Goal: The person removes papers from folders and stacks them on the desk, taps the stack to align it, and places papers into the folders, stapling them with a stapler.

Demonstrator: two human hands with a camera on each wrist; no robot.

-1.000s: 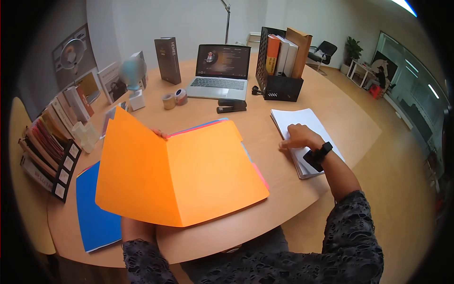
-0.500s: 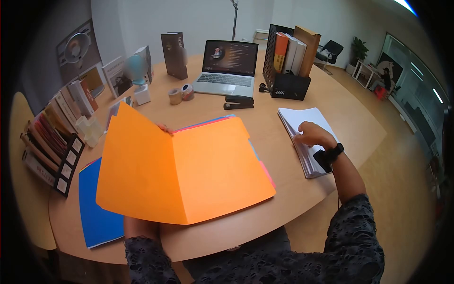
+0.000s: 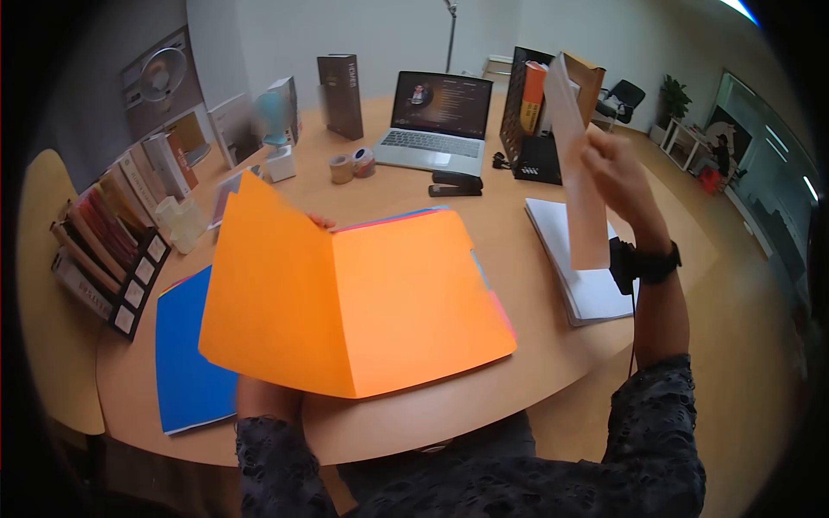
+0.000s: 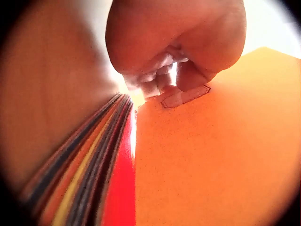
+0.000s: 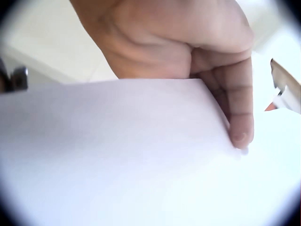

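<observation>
An open orange folder [image 3: 423, 293] lies on a pile of coloured folders, its front cover raised toward the left. From behind, my left hand [image 3: 321, 222] grips that cover near its top edge; only the fingertips show in the head view. Up close in the left wrist view, the thumb and fingers of the left hand [image 4: 176, 42] pinch the orange cover above the stacked folder edges [image 4: 89, 169]. My right hand [image 3: 617, 173] holds white paper [image 3: 589, 229] up on edge over a white paper stack [image 3: 613, 298]. The right wrist view shows fingers curled round the paper's edge [image 5: 141, 122].
A blue folder [image 3: 194, 363] lies at the left of the desk. Behind the orange folder are a black stapler [image 3: 456, 184], tape rolls [image 3: 342, 169] and a laptop [image 3: 432, 147]. A black file holder [image 3: 540, 164] with books stands behind the paper; a book rack [image 3: 134, 285] is far left.
My right hand has picked up paper from the stack and raised it. The left hand keeps its hold on the orange cover. The head view has shifted slightly.
</observation>
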